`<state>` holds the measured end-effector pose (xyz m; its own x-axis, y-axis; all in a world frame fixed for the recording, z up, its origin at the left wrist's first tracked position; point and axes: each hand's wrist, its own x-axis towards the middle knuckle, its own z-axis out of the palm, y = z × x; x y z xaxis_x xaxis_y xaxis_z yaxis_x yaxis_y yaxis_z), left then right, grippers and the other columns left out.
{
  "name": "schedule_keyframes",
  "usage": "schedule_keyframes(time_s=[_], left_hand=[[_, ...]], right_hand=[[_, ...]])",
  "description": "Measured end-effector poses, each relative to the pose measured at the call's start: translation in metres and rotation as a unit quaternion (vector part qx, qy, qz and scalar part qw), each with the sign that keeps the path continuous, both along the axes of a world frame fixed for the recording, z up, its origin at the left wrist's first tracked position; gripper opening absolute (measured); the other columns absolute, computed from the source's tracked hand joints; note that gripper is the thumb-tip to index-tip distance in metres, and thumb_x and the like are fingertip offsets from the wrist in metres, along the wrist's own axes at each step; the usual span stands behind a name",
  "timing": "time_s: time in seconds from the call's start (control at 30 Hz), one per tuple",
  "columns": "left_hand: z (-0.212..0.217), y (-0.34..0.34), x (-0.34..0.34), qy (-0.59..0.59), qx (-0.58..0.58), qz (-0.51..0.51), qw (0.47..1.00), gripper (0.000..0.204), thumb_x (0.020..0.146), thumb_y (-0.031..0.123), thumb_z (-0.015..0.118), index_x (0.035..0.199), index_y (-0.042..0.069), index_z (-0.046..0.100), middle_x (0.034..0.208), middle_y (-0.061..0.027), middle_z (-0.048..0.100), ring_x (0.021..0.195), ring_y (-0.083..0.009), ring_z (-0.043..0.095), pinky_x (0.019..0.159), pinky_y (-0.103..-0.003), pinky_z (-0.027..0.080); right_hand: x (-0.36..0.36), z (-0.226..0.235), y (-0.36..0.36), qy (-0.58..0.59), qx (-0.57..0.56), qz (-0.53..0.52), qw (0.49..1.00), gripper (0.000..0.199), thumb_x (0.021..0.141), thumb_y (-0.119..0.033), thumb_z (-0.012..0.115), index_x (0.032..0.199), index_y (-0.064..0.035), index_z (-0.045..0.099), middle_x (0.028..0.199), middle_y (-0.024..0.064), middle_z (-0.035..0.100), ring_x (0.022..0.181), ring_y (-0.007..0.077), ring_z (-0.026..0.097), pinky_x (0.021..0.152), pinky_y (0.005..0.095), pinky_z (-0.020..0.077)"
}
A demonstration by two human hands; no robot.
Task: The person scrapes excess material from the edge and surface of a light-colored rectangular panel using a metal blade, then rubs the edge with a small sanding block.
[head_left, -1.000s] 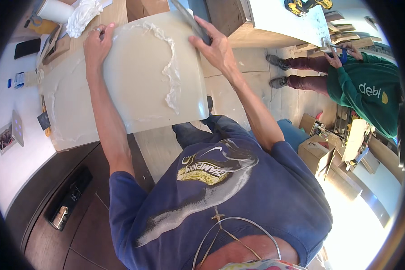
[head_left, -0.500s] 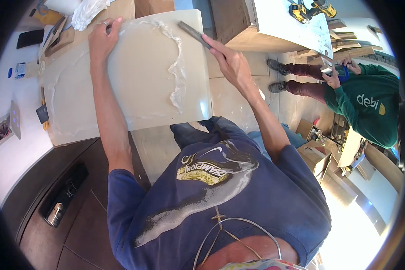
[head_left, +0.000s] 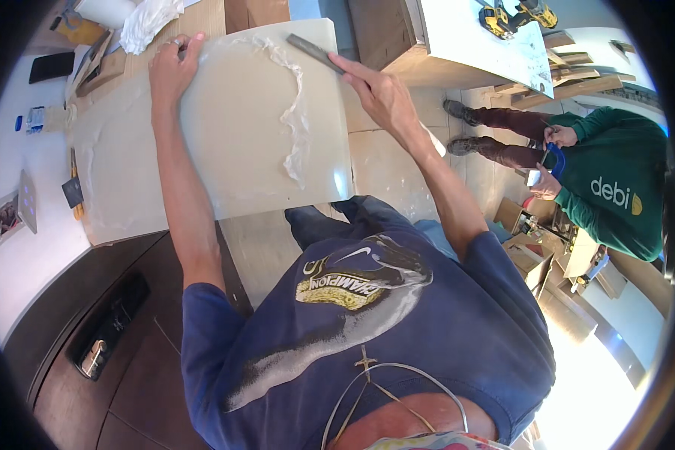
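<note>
A large pale panel (head_left: 240,142) lies in front of me, with a ragged strip of whitish film (head_left: 296,112) curling up along its right part. At the panel's far edge is my left hand (head_left: 174,66), fingers bent over the edge and thumb stretched out. My right hand (head_left: 386,97) is closed round a dark grey flat file (head_left: 311,49), index finger laid along it. The file lies slantwise across the panel's far right corner area. Something pale shows past my right wrist; whether it is the file's handle I cannot tell.
Crumpled white cloth (head_left: 151,24) lies beyond my left hand. A white-topped wooden cabinet (head_left: 457,45) with yellow-black power tools (head_left: 496,21) stands far right. A co-worker in a green sweatshirt (head_left: 607,172) holds a blue clamp-like tool. A dark sofa-like piece (head_left: 127,322) is near left.
The file and my right hand have shifted slightly left over the panel. My left hand stays in place. The co-worker's hands have moved lower in the view.
</note>
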<state>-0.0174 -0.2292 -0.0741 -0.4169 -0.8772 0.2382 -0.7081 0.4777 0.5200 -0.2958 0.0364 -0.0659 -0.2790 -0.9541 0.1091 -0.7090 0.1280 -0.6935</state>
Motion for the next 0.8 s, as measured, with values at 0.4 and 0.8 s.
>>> schedule_keyframes(time_s=[0.4, 0.8], left_hand=[[0.003, 0.009, -0.007, 0.03, -0.008, 0.004, 1.0, 0.052, 0.097, 0.051, 0.063, 0.093, 0.0, 0.073, 0.085, -0.0192, 0.07, 0.08, -0.0357, 0.065, 0.079, -0.044, 0.051], [0.01, 0.018, -0.011, 0.037, -0.027, -0.001, 0.999, 0.052, 0.096, 0.051, 0.066, 0.092, -0.001, 0.072, 0.084, -0.0202, 0.07, 0.079, -0.0371, 0.065, 0.079, -0.045, 0.05]], right_hand=[[0.002, 0.005, 0.01, -0.01, -0.002, 0.005, 1.0, 0.038, 0.101, -0.017, 0.061, 0.136, -0.0309, 0.068, 0.094, 0.0196, 0.073, 0.082, 0.0422, 0.068, 0.072, 0.0488, 0.0544], [-0.013, 0.016, 0.008, -0.015, 0.054, -0.032, 0.998, 0.038, 0.103, -0.02, 0.059, 0.139, -0.0305, 0.065, 0.109, 0.0185, 0.074, 0.092, 0.0412, 0.069, 0.081, 0.0434, 0.0568]])
